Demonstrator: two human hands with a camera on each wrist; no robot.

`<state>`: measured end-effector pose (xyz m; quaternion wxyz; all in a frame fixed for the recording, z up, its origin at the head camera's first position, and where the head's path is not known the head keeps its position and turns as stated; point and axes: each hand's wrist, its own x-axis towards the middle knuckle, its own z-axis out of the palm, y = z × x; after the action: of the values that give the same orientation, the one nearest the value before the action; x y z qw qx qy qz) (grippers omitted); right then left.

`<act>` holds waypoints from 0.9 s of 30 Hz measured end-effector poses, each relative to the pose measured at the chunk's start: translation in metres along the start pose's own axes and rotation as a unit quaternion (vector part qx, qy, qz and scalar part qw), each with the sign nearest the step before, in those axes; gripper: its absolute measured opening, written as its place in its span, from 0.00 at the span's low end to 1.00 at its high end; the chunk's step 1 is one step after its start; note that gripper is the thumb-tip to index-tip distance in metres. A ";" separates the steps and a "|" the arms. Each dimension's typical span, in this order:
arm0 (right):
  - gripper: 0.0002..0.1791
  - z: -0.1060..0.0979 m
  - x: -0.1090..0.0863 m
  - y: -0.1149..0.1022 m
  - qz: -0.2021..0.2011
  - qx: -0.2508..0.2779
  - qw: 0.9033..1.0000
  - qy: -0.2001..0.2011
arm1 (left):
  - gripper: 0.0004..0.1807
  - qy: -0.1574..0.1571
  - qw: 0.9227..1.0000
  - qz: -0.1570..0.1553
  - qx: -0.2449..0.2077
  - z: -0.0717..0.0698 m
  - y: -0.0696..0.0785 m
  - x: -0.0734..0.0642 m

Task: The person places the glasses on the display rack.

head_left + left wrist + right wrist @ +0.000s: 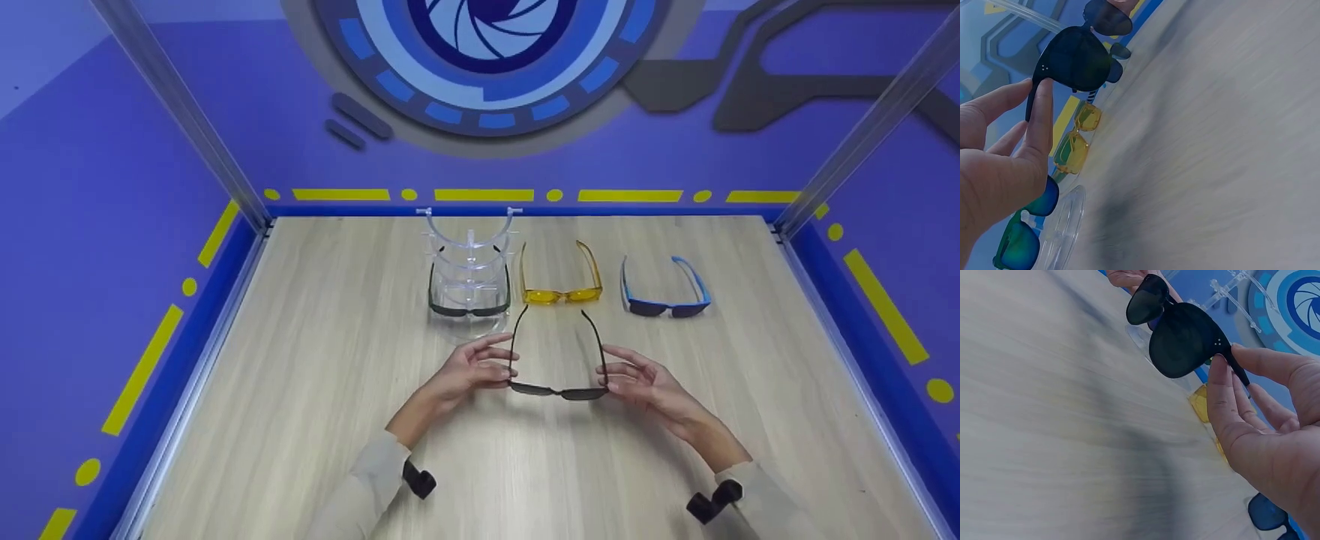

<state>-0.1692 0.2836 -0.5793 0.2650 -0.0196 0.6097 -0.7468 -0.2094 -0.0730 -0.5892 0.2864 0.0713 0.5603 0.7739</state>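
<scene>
Black sunglasses (583,393) are held up over the table, lenses toward the person and both temples unfolded, pointing away. My left hand (474,369) pinches the left hinge corner between thumb and fingers. At the opposite corner my right hand (646,384) grips the frame the same way. Both wrist views show the dark lenses (1075,59) with small dots near the hinge. Beyond the hands stands a clear plastic display rack (470,259), with green-framed sunglasses (450,310) on its low tier. Yellow glasses (562,296) lie just behind the held pair.
Blue sunglasses with dark lenses (667,307) lie on the table to the right, temples open. Blue-purple panels (97,225) with yellow marks wall in the wooden table (300,360) at the back and sides. Metal posts (191,112) rise at the rear corners.
</scene>
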 end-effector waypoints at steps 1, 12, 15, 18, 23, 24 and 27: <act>0.40 0.002 0.001 0.000 0.000 0.001 1.000 0.003 | 0.39 0.002 1.000 0.000 0.001 -0.001 0.001 -0.001; 0.39 0.017 0.016 -0.003 -0.003 -0.010 0.999 0.035 | 0.40 0.007 1.000 -0.002 0.006 -0.014 0.015 -0.006; 0.39 0.022 0.019 -0.004 -0.002 0.001 0.999 0.035 | 0.41 0.003 1.000 -0.001 0.010 -0.018 0.018 -0.008; 0.39 0.026 0.022 -0.006 -0.004 0.017 0.999 0.029 | 0.43 0.000 1.000 0.001 0.012 -0.022 0.020 -0.010; 0.38 0.033 0.028 -0.007 -0.019 0.038 0.999 0.016 | 0.43 -0.004 1.000 0.009 0.013 -0.029 0.022 -0.015; 0.37 0.034 0.029 -0.007 -0.021 0.041 0.999 0.014 | 0.43 -0.003 1.000 0.010 0.013 -0.030 0.022 -0.016; 0.36 0.038 0.032 -0.007 -0.024 0.055 0.998 0.006 | 0.43 0.003 1.000 0.012 0.011 -0.033 0.023 -0.020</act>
<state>-0.1857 0.2369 -0.5719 0.2435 -0.0150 0.5688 -0.7855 -0.2159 -0.1152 -0.5759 0.2744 0.0788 0.5691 0.7712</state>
